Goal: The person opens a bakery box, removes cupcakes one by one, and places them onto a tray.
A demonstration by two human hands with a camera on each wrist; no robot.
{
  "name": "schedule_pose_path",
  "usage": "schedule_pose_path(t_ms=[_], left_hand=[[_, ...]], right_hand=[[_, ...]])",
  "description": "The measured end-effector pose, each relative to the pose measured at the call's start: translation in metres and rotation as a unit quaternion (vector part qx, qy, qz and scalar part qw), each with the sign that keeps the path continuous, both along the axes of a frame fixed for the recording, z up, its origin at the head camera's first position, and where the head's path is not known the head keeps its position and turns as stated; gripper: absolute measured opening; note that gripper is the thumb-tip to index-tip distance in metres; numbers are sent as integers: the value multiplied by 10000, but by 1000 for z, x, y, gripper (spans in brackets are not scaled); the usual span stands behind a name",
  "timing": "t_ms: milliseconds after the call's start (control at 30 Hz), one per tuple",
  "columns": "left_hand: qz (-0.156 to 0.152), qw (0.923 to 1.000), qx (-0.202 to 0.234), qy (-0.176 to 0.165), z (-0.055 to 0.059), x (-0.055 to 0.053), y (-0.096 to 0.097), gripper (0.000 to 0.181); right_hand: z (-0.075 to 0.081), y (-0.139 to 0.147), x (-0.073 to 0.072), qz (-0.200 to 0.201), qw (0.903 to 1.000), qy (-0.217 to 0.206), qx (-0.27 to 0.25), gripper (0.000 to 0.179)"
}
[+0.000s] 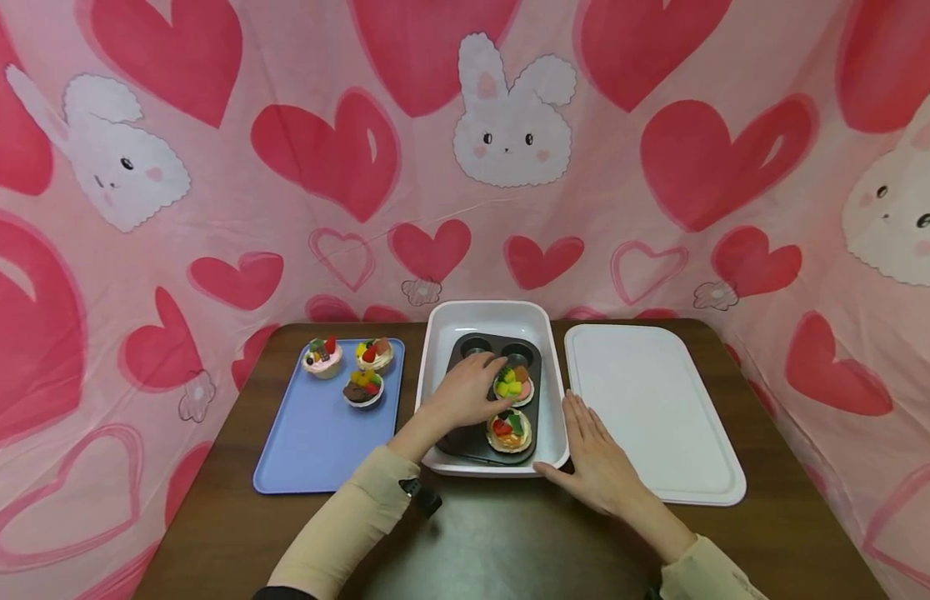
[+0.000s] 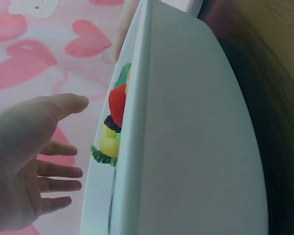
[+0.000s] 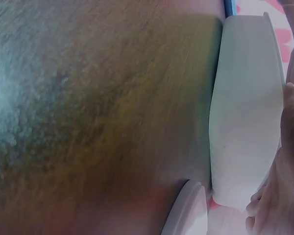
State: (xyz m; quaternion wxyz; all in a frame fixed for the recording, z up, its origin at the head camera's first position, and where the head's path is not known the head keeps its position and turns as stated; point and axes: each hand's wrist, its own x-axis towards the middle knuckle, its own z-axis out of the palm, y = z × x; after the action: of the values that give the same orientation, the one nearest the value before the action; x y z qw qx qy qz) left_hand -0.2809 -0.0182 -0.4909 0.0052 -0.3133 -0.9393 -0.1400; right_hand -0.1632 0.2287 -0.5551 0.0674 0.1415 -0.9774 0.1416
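Observation:
My left hand reaches over a dark muffin tin, which lies inside a white tub. Below its spread thumb and fingers is a cupcake topped with yellow, green and pink fruit pieces. Another cupcake with red and green fruit sits in the tin's near right cup. The left wrist view shows the left hand with extended fingers, holding nothing, beside fruit toppings partly hidden by the tub's wall. Fingers straight, my right hand rests along the tub's near right corner.
On the left, a blue tray bears a pink-frosted cupcake, a cream one and a chocolate one. A white board lies to the right of the tub. Behind the brown table hangs a pink heart-print cloth.

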Motion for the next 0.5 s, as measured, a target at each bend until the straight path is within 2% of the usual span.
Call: schedule_pose_path(t_ms=[333,500], left_hand=[[45,9999,-121,32,-10,-8,10,77],[176,9997,-42,-187,-15,-9,14,76]], right_hand=[[2,0,0,26,10000,-56,-28,117],[1,1,0,17,10000,-52,-59,118]])
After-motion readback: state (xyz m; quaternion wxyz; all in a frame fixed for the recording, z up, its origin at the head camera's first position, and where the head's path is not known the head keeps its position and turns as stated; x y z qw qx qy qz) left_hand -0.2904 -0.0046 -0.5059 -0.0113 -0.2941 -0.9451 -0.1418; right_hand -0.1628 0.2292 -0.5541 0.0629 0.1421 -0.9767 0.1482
